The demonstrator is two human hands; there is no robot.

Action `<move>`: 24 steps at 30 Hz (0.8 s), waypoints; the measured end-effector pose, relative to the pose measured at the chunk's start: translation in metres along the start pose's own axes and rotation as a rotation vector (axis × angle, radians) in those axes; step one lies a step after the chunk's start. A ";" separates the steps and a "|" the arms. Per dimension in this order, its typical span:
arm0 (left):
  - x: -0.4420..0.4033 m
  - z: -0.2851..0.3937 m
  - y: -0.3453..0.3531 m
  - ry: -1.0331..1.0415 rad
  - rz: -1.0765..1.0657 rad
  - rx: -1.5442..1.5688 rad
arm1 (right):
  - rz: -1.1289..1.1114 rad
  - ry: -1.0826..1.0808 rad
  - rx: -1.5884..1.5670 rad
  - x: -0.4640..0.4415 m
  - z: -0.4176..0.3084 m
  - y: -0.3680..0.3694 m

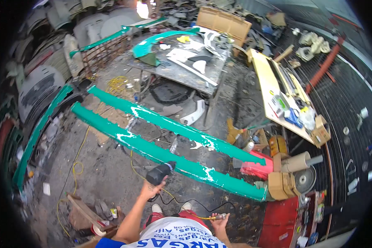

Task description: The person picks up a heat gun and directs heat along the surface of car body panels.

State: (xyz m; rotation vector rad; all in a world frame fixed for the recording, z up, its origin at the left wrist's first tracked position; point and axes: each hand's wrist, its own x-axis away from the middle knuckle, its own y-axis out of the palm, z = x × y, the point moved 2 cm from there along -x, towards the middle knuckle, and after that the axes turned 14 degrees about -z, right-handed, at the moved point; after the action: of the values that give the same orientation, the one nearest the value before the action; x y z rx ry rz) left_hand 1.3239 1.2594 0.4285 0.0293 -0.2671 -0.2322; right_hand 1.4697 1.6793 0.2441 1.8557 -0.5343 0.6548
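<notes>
My left hand grips a black corded power tool, its front end at the near edge of a long green panel. The exact kind of tool is hard to make out. White patches mark this panel and a second green panel, which lies roughly parallel behind it. Low on the right, my right hand is closed around the end of a yellow cord, where a small pale connector shows. A thin black cord loops in front of my shoes.
A worktable at the back carries a curved green part and scraps. To the right stand a pale yellow bench, cardboard boxes and a red cabinet. Another yellow cord trails over the floor at left.
</notes>
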 end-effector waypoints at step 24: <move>0.050 0.024 -0.246 0.017 0.322 -0.247 | 0.000 0.220 0.418 -0.062 0.126 0.103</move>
State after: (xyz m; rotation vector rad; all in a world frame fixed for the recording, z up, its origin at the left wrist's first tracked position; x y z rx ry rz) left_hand 1.3092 1.0087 0.4504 -0.2552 -0.2210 0.0569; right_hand 1.3819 1.5294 0.2363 2.1327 -0.2653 1.0165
